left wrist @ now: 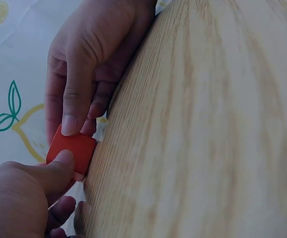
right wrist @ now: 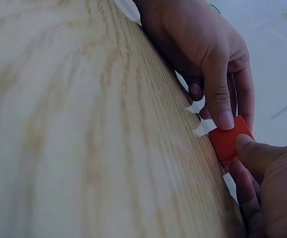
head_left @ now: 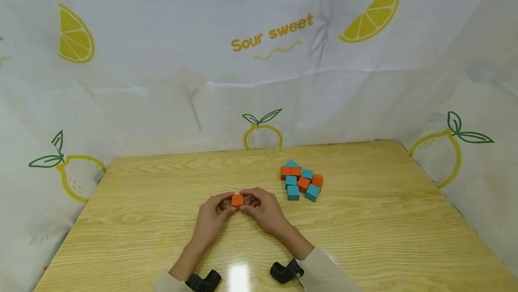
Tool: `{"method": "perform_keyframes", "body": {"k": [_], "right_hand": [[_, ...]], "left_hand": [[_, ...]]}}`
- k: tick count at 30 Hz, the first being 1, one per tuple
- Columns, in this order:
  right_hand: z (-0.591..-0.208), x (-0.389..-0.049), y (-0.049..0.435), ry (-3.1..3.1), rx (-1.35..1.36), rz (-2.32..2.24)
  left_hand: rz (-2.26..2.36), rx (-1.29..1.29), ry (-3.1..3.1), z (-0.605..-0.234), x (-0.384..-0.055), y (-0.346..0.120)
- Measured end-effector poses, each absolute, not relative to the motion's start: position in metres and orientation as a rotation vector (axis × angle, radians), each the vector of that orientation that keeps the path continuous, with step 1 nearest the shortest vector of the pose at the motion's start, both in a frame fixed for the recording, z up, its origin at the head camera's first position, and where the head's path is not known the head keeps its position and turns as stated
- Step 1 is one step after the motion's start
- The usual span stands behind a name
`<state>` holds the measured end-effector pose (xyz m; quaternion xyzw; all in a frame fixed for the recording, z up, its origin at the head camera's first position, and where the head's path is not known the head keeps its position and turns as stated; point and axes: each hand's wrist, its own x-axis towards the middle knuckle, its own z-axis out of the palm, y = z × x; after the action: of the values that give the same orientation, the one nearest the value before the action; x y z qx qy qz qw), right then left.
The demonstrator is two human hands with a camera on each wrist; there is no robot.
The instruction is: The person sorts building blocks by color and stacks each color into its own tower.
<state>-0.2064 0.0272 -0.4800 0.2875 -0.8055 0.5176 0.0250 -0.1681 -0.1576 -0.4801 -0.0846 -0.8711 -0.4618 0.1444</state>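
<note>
A small orange cube-like block (head_left: 237, 200) stands on the wooden table near its middle. From the left, my left hand (head_left: 209, 221) pinches it between thumb and fingers. My right hand (head_left: 265, 211) does the same from the right. In the left wrist view both thumbs lie against the near face of the orange block (left wrist: 81, 150). The right wrist view also has the block (right wrist: 226, 141) between the two hands, low against the tabletop. The fingers behind the block are partly hidden.
To the right and farther back, several orange and blue blocks (head_left: 303, 184) are grouped, with a blue triangular block (head_left: 291, 163) at their rear. A white sheet with lemon prints (head_left: 182, 116) hangs behind the wooden table (head_left: 384, 220).
</note>
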Motion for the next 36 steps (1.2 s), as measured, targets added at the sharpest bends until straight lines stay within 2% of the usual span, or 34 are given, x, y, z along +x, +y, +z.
{"method": "perform_keyframes", "body": {"k": [21, 36], "right_hand": [[-0.478, -0.203, 0.030, -2.486, 0.853, 1.639], [-0.453, -0.208, 0.087, -2.315, 0.628, 1.575]], "left_hand": [[-1.343, -0.227, -2.559, -0.482, -0.169, -0.158], [-1.327, -0.224, -2.549, -0.483, -0.169, -0.157]]}}
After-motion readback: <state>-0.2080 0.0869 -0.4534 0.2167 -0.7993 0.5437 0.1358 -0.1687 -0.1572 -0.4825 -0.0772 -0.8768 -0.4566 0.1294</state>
